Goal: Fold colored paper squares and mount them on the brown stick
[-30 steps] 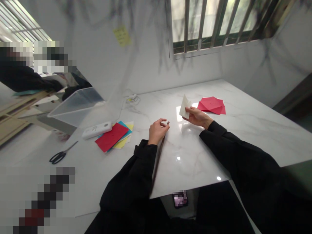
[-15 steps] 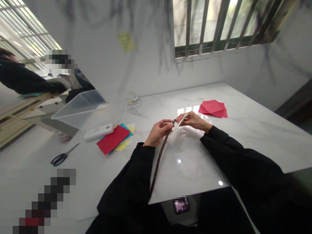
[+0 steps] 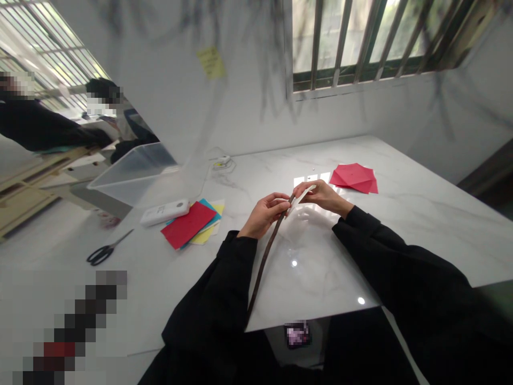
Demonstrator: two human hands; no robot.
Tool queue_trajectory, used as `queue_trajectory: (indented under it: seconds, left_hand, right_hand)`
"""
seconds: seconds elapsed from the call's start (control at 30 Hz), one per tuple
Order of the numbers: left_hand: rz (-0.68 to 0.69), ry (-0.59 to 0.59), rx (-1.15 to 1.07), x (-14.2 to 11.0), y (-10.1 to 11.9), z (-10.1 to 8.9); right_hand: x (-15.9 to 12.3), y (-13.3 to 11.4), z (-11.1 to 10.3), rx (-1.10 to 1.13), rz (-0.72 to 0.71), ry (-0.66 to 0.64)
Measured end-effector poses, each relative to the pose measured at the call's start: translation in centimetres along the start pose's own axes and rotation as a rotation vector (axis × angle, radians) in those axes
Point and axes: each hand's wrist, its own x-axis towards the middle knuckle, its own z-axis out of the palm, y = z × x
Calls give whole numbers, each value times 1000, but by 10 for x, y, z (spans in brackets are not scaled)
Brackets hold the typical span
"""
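Note:
My left hand pinches the upper end of a long, thin brown stick, which slants down toward the table's front edge. My right hand has its fingers closed on a narrow white strip, likely paper. The strip lies close against the top of the stick, and both sets of fingertips meet there. Fingers partly cover the stick's tip, so whether the strip sticks to it cannot be told. Both hands are above the white marbled table.
To the left lie black-handled scissors, a white device and red, blue and yellow papers. Red sheets sit at the back right. A clear plastic bin stands at the left edge. People sit beyond it.
My right fingertips have come closer to the stick's tip, bringing the white strip against it. The left hand keeps its grip. The whole view has shifted slightly.

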Motion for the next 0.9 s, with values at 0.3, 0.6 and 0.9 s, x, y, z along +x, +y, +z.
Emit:
queue_trajectory:
  seconds: [0.3,0.6,0.9]
  left_hand:
    - [-19,14,-15,1,-3,-1]
    - [-20,-11,-78,7,-14,-6]
    - [-29,-13,-46,7,-13,-3]
  right_hand:
    - [0,5,0,-42,56,38]
    - [-1,6,6,127,94,1]
    - [-1,12,3,237,171,47]
